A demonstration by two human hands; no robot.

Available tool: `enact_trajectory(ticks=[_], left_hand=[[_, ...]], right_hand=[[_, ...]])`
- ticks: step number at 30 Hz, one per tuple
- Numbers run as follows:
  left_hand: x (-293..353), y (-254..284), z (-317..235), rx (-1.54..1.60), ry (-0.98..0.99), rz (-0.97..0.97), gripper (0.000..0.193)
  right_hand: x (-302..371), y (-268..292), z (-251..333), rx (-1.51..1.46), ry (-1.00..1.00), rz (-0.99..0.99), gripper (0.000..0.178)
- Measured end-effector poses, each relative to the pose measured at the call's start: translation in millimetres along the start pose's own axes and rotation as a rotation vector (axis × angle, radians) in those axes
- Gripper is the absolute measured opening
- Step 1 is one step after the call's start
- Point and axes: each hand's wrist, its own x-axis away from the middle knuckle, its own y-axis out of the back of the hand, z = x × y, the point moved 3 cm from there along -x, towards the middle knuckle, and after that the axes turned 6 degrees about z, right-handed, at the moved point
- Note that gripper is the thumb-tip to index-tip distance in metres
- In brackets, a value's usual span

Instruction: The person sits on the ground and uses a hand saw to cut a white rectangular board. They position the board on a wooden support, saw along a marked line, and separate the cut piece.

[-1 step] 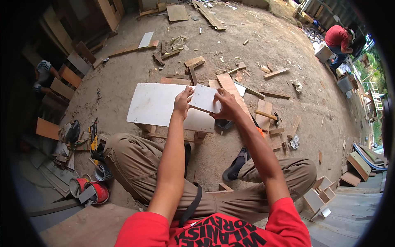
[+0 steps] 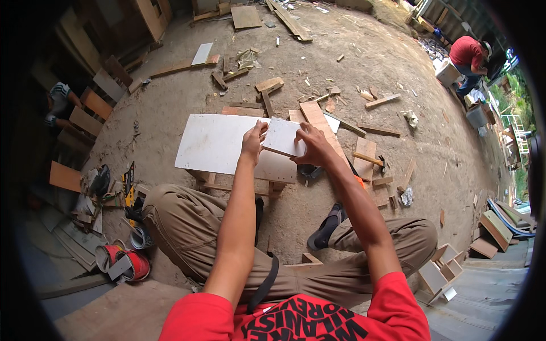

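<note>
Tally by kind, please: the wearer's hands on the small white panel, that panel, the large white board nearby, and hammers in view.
Hands: 2 (left hand, right hand)
Small white panel: 1
Large white board: 1
Hammer: 1
Total: 5

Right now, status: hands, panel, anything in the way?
Left hand and right hand gripping small white panel. Panel at right end of larger white board. Hammer clear of hands.

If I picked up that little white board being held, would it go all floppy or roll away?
The little white board is probably stiff: it looks flat between the left grip and right grip, with no sag. It's likely fairly light, since its edge looks thin. It probably won't roll, because its sides look straight.
</note>
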Motion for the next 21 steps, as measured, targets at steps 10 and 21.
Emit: enact_trajectory(ticks=[10,21], left_hand=[[-7.8,-12.5,29.2,-1.074,-0.482,-0.302,0.051],[-27.8,-38.2,22.1,-1.43,-0.575,-0.032,0.043]], right_hand=[[-19.7,-35.5,-31.8,-0.054,0.077,0.053,0.065],[-19.4,-31.3,-34.4,-0.051,0.103,0.071,0.063]])
